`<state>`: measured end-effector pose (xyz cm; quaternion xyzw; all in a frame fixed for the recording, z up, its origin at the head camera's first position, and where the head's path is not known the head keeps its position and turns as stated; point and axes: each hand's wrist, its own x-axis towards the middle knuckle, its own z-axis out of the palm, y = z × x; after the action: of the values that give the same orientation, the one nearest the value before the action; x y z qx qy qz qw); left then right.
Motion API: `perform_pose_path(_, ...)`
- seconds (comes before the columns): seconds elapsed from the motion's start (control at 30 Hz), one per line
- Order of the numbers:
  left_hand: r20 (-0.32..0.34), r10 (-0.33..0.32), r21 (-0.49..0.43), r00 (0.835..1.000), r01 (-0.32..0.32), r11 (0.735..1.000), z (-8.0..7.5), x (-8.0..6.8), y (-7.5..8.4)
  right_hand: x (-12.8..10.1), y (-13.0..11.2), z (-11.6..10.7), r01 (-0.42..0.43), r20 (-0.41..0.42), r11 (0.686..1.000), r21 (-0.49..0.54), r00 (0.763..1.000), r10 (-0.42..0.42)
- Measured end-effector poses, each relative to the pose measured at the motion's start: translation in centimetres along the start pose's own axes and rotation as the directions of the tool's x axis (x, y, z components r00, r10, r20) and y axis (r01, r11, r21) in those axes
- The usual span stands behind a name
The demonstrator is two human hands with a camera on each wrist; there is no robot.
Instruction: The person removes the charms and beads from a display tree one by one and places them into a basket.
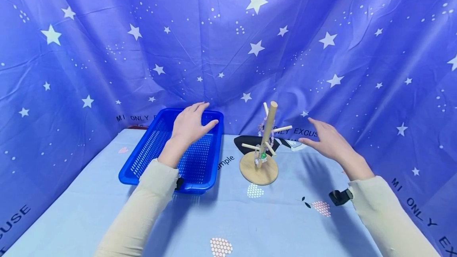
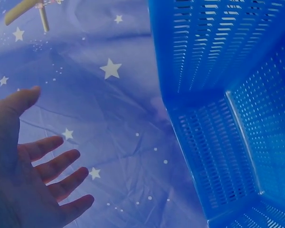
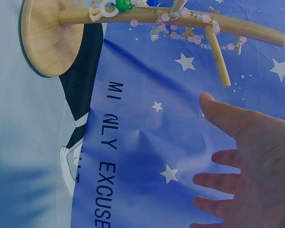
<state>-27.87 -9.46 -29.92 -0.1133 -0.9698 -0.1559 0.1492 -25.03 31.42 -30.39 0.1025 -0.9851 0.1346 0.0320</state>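
Note:
Over the blue plastic basket in the head view is my left hand, fingers extended and thumb apart, holding nothing. My right hand hovers to the right of a wooden peg stand, its fingers spread and nothing between them. Pink and clear beaded bracelets hang on the stand's pegs. Low on its post, a small green charm shows beside pale pieces too small to make out. In the left wrist view, the basket's slotted inner wall lies right of the open fingers.
A pale blue cloth with printed hearts covers the table. Behind it hangs a purple-blue curtain with white stars, also on both sides. The basket stands left of the stand, with a strip of cloth between them.

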Motion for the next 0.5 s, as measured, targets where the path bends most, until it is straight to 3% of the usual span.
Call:
perform_pose_path(0.33,-0.047,-0.03,-0.062,0.998,0.027,0.998,-0.1,-0.4,1.1,0.3,-0.6,0.3,0.002,0.002,1.0,-0.018,1.0,-0.002)
perform_pose_path(0.5,-0.055,-0.046,-0.097,0.997,0.041,0.994,-0.2,-0.7,1.7,0.4,-1.1,0.5,0.01,-0.041,1.0,-0.016,0.999,-0.01)
